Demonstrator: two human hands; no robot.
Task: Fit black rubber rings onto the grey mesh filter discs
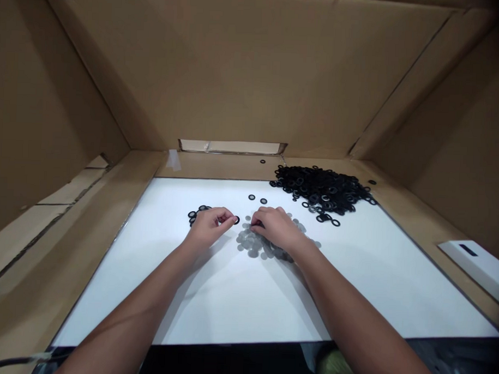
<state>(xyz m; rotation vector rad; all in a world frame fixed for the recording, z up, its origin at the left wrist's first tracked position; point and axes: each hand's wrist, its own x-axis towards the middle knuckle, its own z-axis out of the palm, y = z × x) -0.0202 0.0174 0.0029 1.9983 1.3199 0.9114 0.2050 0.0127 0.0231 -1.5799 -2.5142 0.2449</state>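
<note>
Between the thumb and fingers of my left hand (210, 225) is a black rubber ring (237, 220), held just above the white board (229, 312). My right hand (276, 226) is over a loose pile of small grey translucent discs (253, 244), its fingertips pinched together at the pile's left part. Whatever those fingertips hold, if anything, is hidden. Several black rings with grey centres (192, 214) lie behind and left of my left hand, partly covered by it.
A large heap of black rings (323, 189) lies at the board's back right. Two rings with grey centres (264, 201) lie farther back in the middle. Cardboard walls (237, 72) enclose the board. A white box (474, 266) stands at the right edge.
</note>
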